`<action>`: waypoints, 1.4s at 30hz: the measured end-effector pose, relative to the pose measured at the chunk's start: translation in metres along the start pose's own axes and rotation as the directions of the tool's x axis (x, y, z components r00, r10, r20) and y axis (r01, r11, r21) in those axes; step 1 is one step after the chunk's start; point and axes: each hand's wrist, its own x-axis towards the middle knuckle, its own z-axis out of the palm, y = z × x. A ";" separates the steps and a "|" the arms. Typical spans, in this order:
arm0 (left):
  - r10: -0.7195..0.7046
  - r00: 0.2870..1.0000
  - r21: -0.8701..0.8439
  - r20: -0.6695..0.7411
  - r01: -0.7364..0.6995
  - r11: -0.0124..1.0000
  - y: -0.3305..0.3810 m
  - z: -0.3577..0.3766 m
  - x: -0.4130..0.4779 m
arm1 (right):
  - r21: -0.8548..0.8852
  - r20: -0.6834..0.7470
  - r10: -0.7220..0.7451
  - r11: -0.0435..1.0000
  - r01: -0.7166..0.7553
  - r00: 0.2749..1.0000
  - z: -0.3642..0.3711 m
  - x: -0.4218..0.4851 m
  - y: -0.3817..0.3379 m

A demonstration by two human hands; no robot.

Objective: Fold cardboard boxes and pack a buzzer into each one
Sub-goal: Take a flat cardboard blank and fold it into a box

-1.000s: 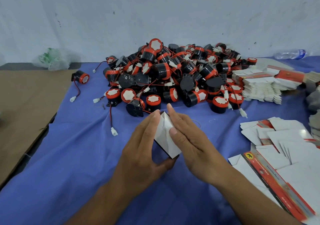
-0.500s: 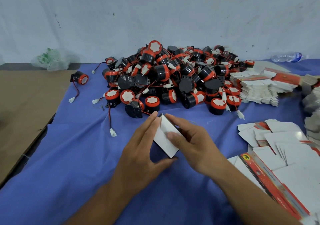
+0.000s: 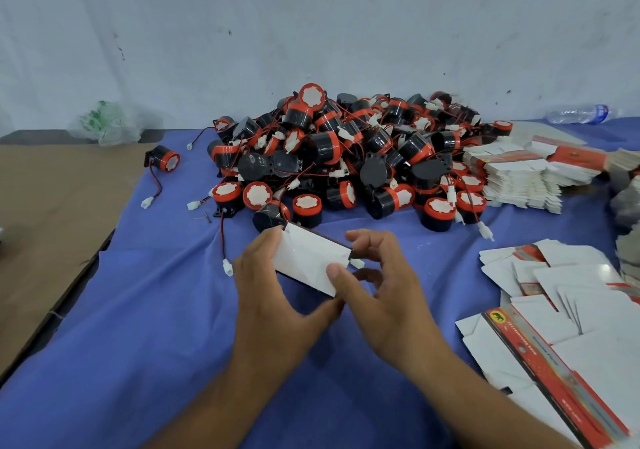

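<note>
The blue-clothed surface point(image 3: 138, 310) carries, at its far side by the wall, a big heap of black-and-red buzzers point(image 3: 346, 158) with loose red wires, a stack of flat white cartons point(image 3: 519, 178) touching its right edge, and more flat cartons point(image 3: 571, 310) spread at the near right. Just in front of the heap, a partly folded white box point(image 3: 308, 261) is held tilted between both hands. The left hand point(image 3: 277, 310) grasps its left end, fingers on top and thumb beneath, while the right hand point(image 3: 388, 310) pinches its right end with thumb and curled fingers.
</note>
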 end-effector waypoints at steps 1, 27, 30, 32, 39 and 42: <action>0.014 1.000 -0.027 0.007 -0.013 1.000 0.001 0.001 -0.001 | 0.061 0.000 0.028 0.998 -0.028 1.000 -0.001 0.001 0.001; -0.120 0.949 -0.195 0.293 0.182 0.964 -0.015 -0.007 0.000 | 0.151 -0.034 0.139 0.980 -0.133 0.990 -0.013 0.013 0.009; -0.088 0.956 -0.184 0.279 0.143 0.972 -0.017 -0.006 0.000 | 0.115 -0.070 0.158 0.982 -0.149 0.985 -0.010 0.011 0.009; -0.065 0.959 -0.181 0.275 0.118 0.976 -0.018 -0.005 0.000 | 0.088 -0.105 0.154 0.985 -0.146 0.982 -0.007 0.010 0.009; -0.063 0.952 -0.224 0.300 0.134 0.965 -0.022 -0.006 0.001 | 0.100 -0.109 0.131 0.988 -0.120 0.985 -0.007 0.010 0.013; -0.063 0.935 -0.289 0.349 0.171 0.942 -0.023 -0.011 0.004 | 0.303 0.037 0.151 0.940 -0.155 0.988 -0.015 0.017 0.012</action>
